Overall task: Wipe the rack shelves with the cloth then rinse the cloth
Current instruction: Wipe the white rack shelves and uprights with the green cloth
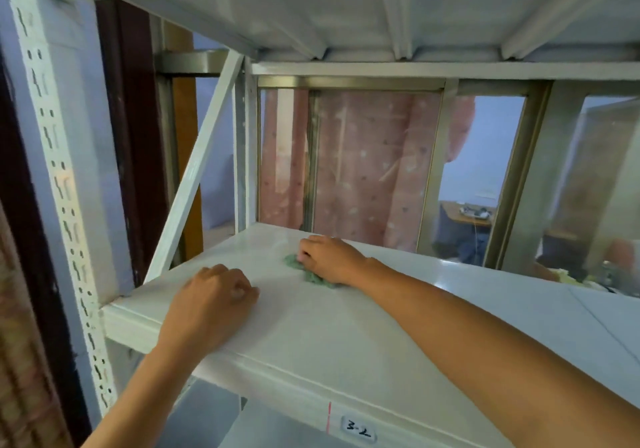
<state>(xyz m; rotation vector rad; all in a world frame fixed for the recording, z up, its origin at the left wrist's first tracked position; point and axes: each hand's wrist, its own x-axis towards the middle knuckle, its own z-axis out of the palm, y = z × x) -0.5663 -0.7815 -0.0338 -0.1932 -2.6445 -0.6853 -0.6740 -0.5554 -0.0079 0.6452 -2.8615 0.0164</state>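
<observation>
A white metal rack shelf (346, 336) fills the middle of the view. My right hand (330, 258) presses a small green cloth (313, 276) flat onto the shelf near its back left part; most of the cloth is hidden under the palm. My left hand (214, 295) rests on the shelf close to the front left corner, fingers curled under, with nothing visible in it. Both forearms reach in from the bottom of the frame.
Another white shelf (381, 14) hangs low overhead. A perforated upright (59, 184) and a diagonal brace (194, 177) stand at the left. Behind the rack is a window with a pink curtain (367, 170). A label reading 3-2 (358, 430) marks the front edge.
</observation>
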